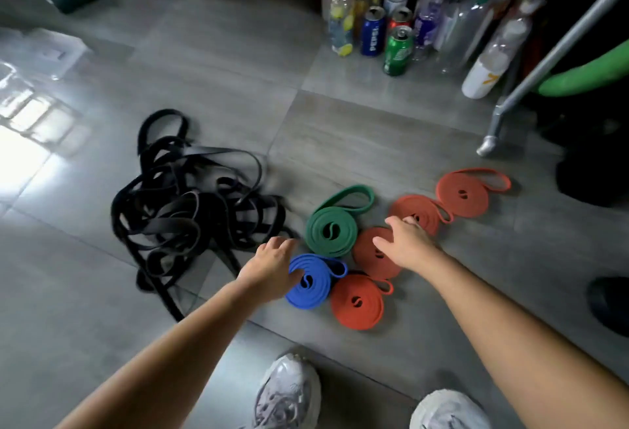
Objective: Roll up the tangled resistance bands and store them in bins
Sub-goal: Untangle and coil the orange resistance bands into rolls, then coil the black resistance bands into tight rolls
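Rolled bands are reached for.
Left grip and right grip are spread apart; the blue roll should be squeezed sideways, kept tight.

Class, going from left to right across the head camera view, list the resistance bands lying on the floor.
Black tangled bands, blue roll, nearest orange roll, far-right orange roll. The green roll overlaps others, so it is left out.

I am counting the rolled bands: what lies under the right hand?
Under the right hand a red roll shows, and a second red roll just beyond. Their parts beneath the palm are hidden.
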Available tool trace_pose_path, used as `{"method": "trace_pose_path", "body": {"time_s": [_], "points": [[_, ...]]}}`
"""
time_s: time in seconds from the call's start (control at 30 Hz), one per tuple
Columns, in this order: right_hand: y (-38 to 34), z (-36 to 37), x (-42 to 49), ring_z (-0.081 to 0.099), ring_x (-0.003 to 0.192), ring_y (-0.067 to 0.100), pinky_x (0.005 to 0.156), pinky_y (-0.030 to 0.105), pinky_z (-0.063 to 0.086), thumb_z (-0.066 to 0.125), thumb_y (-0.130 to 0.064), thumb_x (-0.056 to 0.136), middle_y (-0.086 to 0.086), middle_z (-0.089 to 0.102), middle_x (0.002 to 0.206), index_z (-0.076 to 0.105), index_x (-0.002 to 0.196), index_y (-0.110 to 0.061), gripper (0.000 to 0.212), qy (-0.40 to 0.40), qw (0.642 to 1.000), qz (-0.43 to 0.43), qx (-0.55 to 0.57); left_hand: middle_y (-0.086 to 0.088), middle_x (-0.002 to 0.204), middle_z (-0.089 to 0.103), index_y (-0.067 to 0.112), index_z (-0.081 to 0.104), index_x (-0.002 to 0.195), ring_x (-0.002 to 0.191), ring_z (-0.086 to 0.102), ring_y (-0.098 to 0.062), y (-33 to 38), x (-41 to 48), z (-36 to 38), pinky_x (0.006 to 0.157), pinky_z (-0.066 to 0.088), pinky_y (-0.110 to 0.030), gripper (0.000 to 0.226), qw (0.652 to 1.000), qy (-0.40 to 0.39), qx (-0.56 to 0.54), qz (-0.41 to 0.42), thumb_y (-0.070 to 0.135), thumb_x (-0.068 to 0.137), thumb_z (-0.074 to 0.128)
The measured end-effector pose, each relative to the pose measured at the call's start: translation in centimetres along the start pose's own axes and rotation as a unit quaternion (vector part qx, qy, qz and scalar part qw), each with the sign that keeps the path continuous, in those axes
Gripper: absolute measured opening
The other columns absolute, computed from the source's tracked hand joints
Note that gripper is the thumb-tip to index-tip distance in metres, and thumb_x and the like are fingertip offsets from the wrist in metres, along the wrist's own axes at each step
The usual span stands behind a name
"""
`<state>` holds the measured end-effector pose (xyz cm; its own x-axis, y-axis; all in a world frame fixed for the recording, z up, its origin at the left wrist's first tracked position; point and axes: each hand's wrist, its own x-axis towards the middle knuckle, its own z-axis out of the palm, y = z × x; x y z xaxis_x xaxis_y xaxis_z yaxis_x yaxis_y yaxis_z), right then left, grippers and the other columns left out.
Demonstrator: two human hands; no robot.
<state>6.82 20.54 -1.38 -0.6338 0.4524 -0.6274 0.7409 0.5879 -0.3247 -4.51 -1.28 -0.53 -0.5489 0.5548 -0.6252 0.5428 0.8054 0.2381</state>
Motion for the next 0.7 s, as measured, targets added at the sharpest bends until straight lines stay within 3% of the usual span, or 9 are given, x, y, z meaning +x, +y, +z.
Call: {"method": "trace_pose_path", "body": {"time_s": [0.2, 0.4, 0.47, 0.53, 0.63, 0.7], "points": [[-9.8, 4.3, -0.8, 0.047, 0.122, 0.031, 0.1, 0.032, 0.037, 0.055, -0.042, 0.089, 0.016, 0.044, 0.133, 0.047, 0.132, -0.014, 0.053, -0.083, 0.986, -0.134, -0.061, -0.007, 0.15, 0.028, 0.014, 0.025, 0.147, 0.134, 0.032, -0.027, -8.9, -2.4, -0.2, 0.107, 0.034, -0.037, 0.067, 0.995, 0.039, -0.049, -0.075, 0.036, 0.09, 0.054], [-11.2, 8.4, 2.0, 0.05, 0.117, 0.029, 0.097, 0.032, 0.041, 0.053, -0.045, 0.089, 0.011, 0.046, 0.129, 0.051, 0.128, -0.019, 0.047, -0.112, 0.987, -0.1, -0.062, -0.003, 0.148, 0.031, 0.014, 0.027, 0.144, 0.136, 0.028, -0.024, -9.8, 2.3, 2.4, 0.104, 0.037, -0.038, 0.064, 0.998, 0.049, -0.01, -0.03, 0.034, 0.09, 0.054], [-10.7, 9.8, 2.3, 0.049, 0.117, 0.027, 0.098, 0.031, 0.039, 0.054, -0.043, 0.089, 0.01, 0.046, 0.128, 0.051, 0.128, -0.019, 0.046, -0.129, 0.985, -0.097, -0.068, -0.003, 0.153, 0.025, 0.012, 0.018, 0.147, 0.143, 0.018, -0.02, -9.9, 3.9, 3.5, 0.109, 0.03, -0.036, 0.069, 0.999, 0.037, 0.027, -0.016, 0.034, 0.09, 0.052], [-9.9, 10.7, 2.2, 0.048, 0.12, 0.025, 0.1, 0.029, 0.037, 0.054, -0.04, 0.09, 0.009, 0.045, 0.13, 0.049, 0.131, -0.018, 0.047, -0.138, 0.983, -0.095, -0.071, -0.004, 0.152, 0.028, 0.01, 0.011, 0.149, 0.142, 0.021, -0.02, -10.1, 5.2, 4.0, 0.109, 0.028, -0.038, 0.073, 0.999, -0.003, 0.046, -0.026, 0.033, 0.091, 0.05], [-8.6, 10.4, 1.8, 0.048, 0.121, 0.021, 0.101, 0.028, 0.035, 0.053, -0.04, 0.091, 0.005, 0.044, 0.133, 0.046, 0.134, -0.019, 0.048, -0.13, 0.986, -0.084, -0.067, -0.008, 0.132, 0.052, 0.01, 0.037, 0.131, 0.125, 0.044, -0.028, -10.0, 6.0, 3.8, 0.096, 0.037, -0.039, 0.045, 0.997, -0.003, 0.057, -0.044, 0.029, 0.092, 0.047], [-8.0, 9.5, 0.9, 0.049, 0.119, 0.021, 0.099, 0.028, 0.037, 0.053, -0.041, 0.091, 0.005, 0.044, 0.132, 0.046, 0.134, -0.02, 0.049, -0.126, 0.987, -0.069, -0.066, -0.009, 0.12, 0.059, 0.011, 0.045, 0.116, 0.117, 0.049, -0.03, -9.0, 5.0, 3.0, 0.089, 0.039, -0.039, 0.029, 0.998, 0.031, 0.048, -0.032, 0.026, 0.091, 0.046]]}}
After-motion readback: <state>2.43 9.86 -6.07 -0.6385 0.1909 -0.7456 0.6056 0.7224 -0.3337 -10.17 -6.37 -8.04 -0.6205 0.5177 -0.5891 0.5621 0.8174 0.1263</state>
